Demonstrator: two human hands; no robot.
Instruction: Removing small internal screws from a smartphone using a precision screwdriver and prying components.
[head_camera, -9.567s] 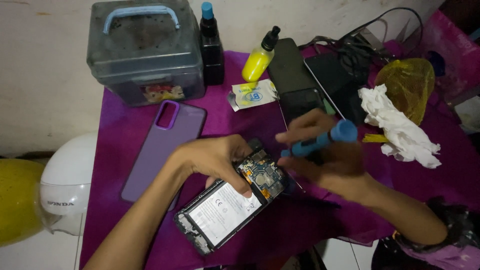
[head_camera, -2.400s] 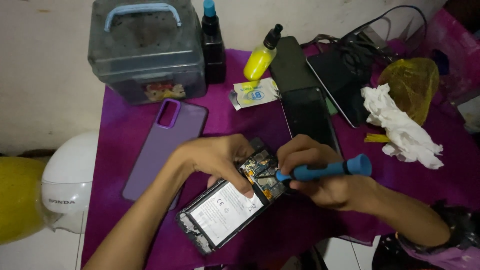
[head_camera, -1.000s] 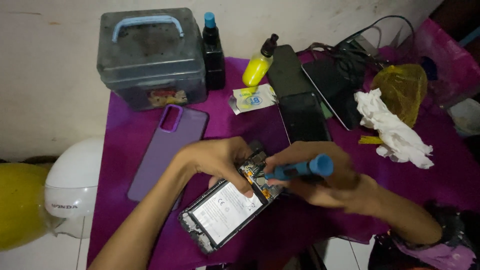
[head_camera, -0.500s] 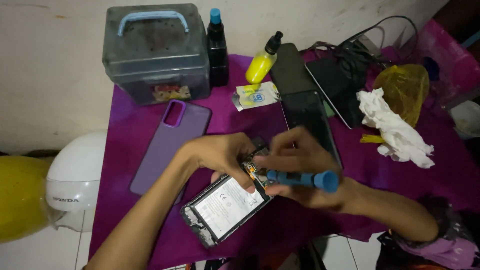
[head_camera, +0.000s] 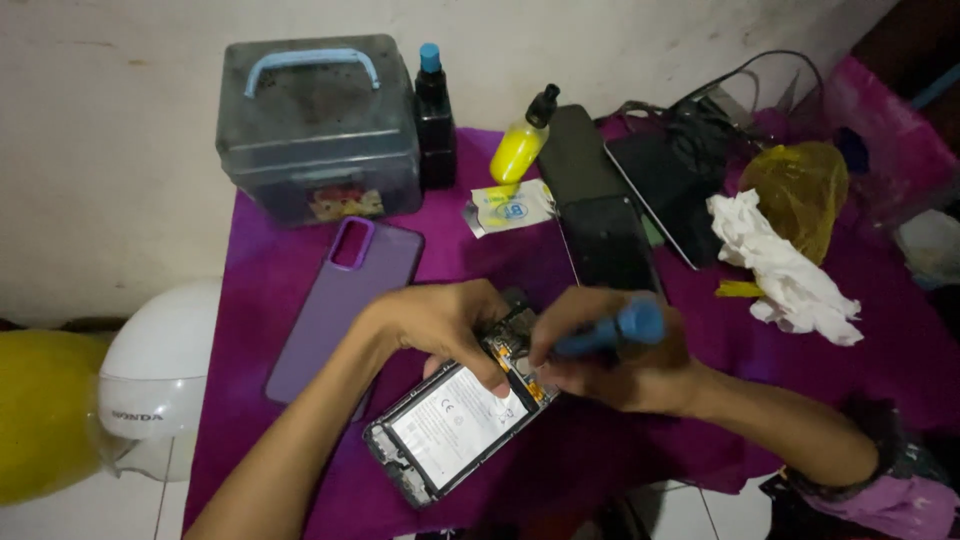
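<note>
An opened phone (head_camera: 452, 425) with its back off lies on the purple cloth (head_camera: 600, 460), its white battery and circuit board showing. My left hand (head_camera: 445, 320) presses down on the phone's upper end and holds it still. My right hand (head_camera: 615, 355) grips a blue-handled screwdriver (head_camera: 612, 330), whose tip points left at the circuit board near the phone's top. Both hands meet over that upper end, hiding part of the board.
A purple phone case (head_camera: 345, 295) lies left of my hands. At the back stand a grey box with a blue handle (head_camera: 318, 125), a dark bottle (head_camera: 435, 120), a yellow bottle (head_camera: 518, 145) and dark phones (head_camera: 600, 210). White tissue (head_camera: 785, 265) and a yellow bag (head_camera: 800, 190) lie right. A white helmet (head_camera: 155, 375) sits off the left edge.
My right hand has tilted the screwdriver so its handle rises up to the right, while the tip stays at the board. My left hand keeps its hold on the phone.
</note>
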